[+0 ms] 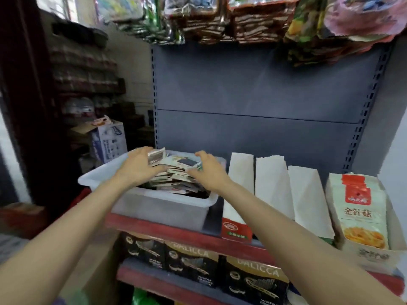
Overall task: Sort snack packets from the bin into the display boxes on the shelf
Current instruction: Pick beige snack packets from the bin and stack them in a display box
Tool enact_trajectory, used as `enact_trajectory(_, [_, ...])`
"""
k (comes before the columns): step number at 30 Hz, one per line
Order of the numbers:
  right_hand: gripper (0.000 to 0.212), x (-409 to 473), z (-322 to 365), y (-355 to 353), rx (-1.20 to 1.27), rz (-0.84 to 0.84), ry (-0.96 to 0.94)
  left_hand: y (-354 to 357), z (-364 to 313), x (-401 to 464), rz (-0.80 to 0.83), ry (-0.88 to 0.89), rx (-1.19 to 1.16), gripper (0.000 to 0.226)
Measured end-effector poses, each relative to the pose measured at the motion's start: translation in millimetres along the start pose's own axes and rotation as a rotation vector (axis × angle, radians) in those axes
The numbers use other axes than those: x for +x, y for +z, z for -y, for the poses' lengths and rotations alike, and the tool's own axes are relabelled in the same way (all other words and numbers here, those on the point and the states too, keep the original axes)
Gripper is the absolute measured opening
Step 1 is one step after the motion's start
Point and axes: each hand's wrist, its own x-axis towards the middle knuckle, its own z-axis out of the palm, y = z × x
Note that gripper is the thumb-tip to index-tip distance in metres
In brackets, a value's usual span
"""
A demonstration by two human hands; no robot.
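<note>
A white plastic bin (pixel 158 208) stands on the left of the shelf, heaped with several snack packets (pixel 176 172). My left hand (pixel 139 167) lies on the left side of the heap, its fingers curled round a small stack of packets. My right hand (pixel 209 170) reaches into the bin from the right, fingers spread and touching the heap. To the right of the bin stand three white display boxes (pixel 272 181) with raised flaps, then a box with an orange snack picture (pixel 363 216).
The grey shelf back panel (pixel 264 95) rises behind the bin. Packets hang from above (pixel 242 23). Dark wafer boxes (pixel 191 263) fill the shelf below the red shelf edge (pixel 176 233). A cardboard carton (pixel 109 142) and stacked goods stand at the left.
</note>
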Motion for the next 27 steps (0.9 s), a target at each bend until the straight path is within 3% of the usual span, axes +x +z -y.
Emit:
enact_trajectory(5, [0.091,31,11,19,-0.053,0.218,-0.019,7,37,11,0.177,-0.032,-0.066,0.079])
enact_trajectory(7, [0.092,39,9,22,-0.047,0.279,0.014,16,49,13,0.216,-0.037,-0.037,0.081])
enact_trajectory(9, [0.083,40,7,26,-0.045,0.296,0.014,23,54,15,0.201,-0.027,0.009,0.069])
enact_trajectory(12, [0.070,36,10,29,-0.168,0.177,-0.032,28,57,18,0.168,-0.024,0.065,0.067])
enact_trajectory(17, [0.021,22,17,27,-0.299,0.024,-0.159,32,58,16,0.093,-0.037,0.057,0.060])
enact_trajectory(19, [0.031,18,14,25,-0.315,-0.002,-0.202,32,57,12,0.034,-0.033,0.025,0.064])
enact_trajectory(23, [0.043,11,9,12,-0.075,-0.001,-0.213,31,55,5,-0.069,0.071,-0.115,0.061])
enact_trajectory(27, [0.026,-10,5,-2,0.382,-0.030,-0.135,29,39,-1,-0.132,0.227,-0.341,0.027])
